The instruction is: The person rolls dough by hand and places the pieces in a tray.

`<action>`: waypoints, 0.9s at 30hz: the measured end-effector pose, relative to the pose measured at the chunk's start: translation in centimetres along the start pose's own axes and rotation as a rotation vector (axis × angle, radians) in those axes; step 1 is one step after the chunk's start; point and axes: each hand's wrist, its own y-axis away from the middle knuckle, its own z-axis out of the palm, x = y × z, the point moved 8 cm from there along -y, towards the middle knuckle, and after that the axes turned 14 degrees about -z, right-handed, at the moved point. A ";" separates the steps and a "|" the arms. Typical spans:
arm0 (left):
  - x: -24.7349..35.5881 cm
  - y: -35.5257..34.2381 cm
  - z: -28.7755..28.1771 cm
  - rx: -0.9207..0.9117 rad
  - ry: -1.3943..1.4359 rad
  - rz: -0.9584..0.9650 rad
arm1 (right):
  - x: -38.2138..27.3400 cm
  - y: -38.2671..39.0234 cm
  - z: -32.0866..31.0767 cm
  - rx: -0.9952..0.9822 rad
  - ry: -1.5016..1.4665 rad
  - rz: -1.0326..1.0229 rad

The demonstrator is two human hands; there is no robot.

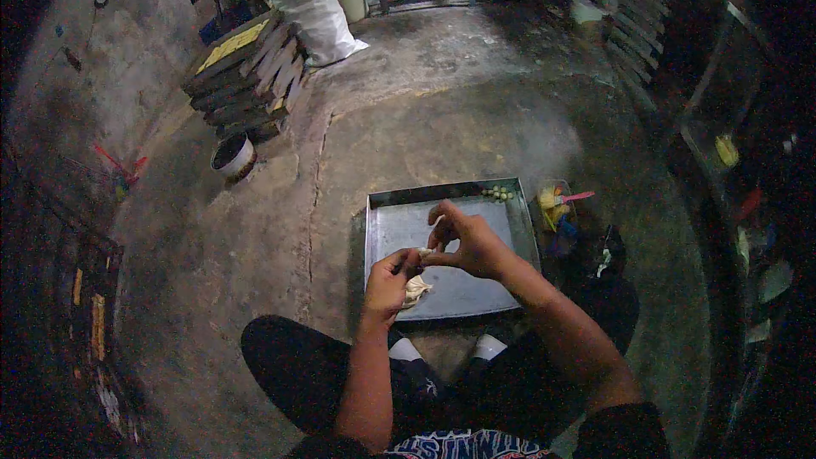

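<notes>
My left hand (388,285) is over the near left part of a shallow metal tray (474,301), closed in a pinch on a small pale dough piece (422,252). My right hand (472,246) meets it there, thumb and a finger on the same small piece, the other fingers curled above it. A larger soft lump of pale dough (417,292) lies in the tray just below my left hand, partly hidden by it. Several small greenish balls (498,195) sit in the tray's far right corner.
A container of yellow stuff (554,208) with a pink-handled tool (578,196) stands right of the tray. A bucket (234,155), stacked slatted wood (242,76) and a white sack (313,21) are at the back left. My crossed legs (297,357) frame the tray's near side.
</notes>
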 end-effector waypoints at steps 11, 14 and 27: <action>-1.3 0.2 -0.6 0.083 0.191 -0.150 | -2.3 0.0 2.1 -0.195 0.310 -0.316; -0.6 1.0 0.4 0.062 0.497 -0.248 | -2.6 -0.3 1.2 -0.028 0.161 -0.286; -0.1 0.9 -0.7 0.086 0.256 -0.078 | -1.3 -0.2 0.9 -0.038 0.099 0.108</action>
